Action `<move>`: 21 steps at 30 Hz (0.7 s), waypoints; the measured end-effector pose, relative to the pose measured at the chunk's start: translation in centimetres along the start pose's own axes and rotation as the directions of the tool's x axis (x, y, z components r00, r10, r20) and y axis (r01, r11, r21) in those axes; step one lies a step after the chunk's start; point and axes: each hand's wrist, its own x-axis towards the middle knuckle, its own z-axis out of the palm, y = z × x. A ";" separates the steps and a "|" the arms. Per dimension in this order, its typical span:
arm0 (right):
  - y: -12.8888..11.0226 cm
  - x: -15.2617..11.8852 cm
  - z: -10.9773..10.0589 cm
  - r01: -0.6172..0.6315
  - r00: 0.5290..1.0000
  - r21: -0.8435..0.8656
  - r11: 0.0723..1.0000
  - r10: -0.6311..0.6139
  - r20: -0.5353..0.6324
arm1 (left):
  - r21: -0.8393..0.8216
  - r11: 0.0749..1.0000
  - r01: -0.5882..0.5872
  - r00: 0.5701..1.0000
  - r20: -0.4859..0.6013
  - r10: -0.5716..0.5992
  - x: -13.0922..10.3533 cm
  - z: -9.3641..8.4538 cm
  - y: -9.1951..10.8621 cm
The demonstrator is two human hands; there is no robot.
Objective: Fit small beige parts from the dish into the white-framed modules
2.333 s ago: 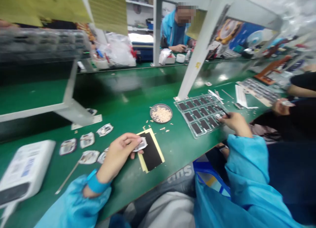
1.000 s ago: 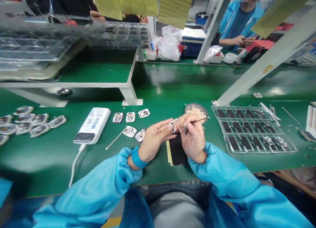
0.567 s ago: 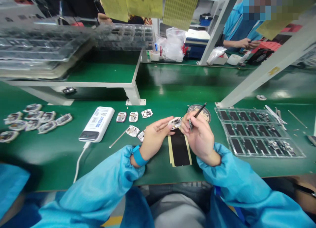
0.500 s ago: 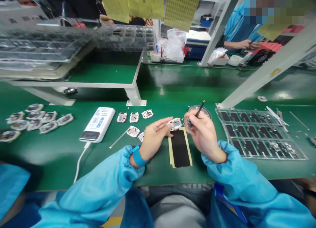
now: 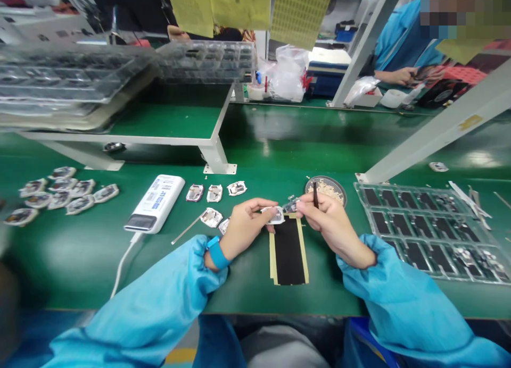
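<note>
My left hand (image 5: 248, 220) pinches a small white device housing (image 5: 276, 216), shaped like a watch case, with parts inside. Close to its right side, my right hand (image 5: 333, 223) is closed on a small dark electronic part (image 5: 291, 204). A slim black stick-like tool (image 5: 315, 194) also stands up from the right hand's fingers; its exact kind is unclear. Below the hands lies a black pad (image 5: 290, 251) edged with yellow tape. Behind the right hand is a round dish (image 5: 339, 186) of small pale bits.
More white housings (image 5: 214, 193) lie left of my hands, with several clustered at far left. A white power bank (image 5: 155, 203) has a cable plugged in. On the right sits a clear tray (image 5: 369, 222) of dark parts. A raised shelf (image 5: 167, 140) holds plastic trays; a co-worker's hands (image 5: 407, 76) show behind.
Both hands have come slightly lower in view, the housing shifting left. The small dark part now shows plainly beside the housing. The black tool has turned from slanting to nearly upright.
</note>
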 end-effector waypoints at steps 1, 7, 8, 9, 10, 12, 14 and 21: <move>-0.2 0.0 0.0 -0.013 1.000 0.010 1.000 0.013 0.022 | -0.009 1.000 0.006 1.000 -0.003 -0.006 0.0 0.0 0.1; -0.4 -0.1 0.0 -0.033 0.984 -0.095 0.995 0.049 0.170 | -0.037 0.999 0.037 0.999 -0.003 -0.037 -0.3 0.0 0.6; -0.2 -0.2 0.0 -0.042 0.979 -0.118 0.992 0.064 0.196 | -0.035 0.999 0.037 0.999 -0.015 -0.038 -0.3 0.1 0.7; 0.0 -0.2 0.1 -0.052 0.972 -0.136 0.989 0.081 0.220 | -0.031 0.999 0.035 0.999 -0.031 -0.036 -0.3 0.1 0.7; 0.2 -0.2 0.2 -0.063 0.965 -0.148 0.987 0.098 0.243 | -0.025 0.999 0.032 0.998 -0.047 -0.033 -0.3 0.0 0.7; 0.5 -0.3 0.4 -0.073 0.956 -0.163 0.984 0.115 0.269 | -0.008 1.000 0.018 0.998 -0.059 -0.018 -0.4 -0.1 0.6; 0.7 -0.4 0.6 -0.051 0.962 -0.178 0.983 0.096 0.256 | 0.014 1.000 -0.008 0.999 -0.043 0.008 -0.4 -0.3 0.5; 0.7 -0.3 1.2 -0.025 0.987 -0.154 0.988 0.049 0.153 | 0.053 0.990 -0.127 0.992 0.034 0.126 -0.9 -0.6 0.5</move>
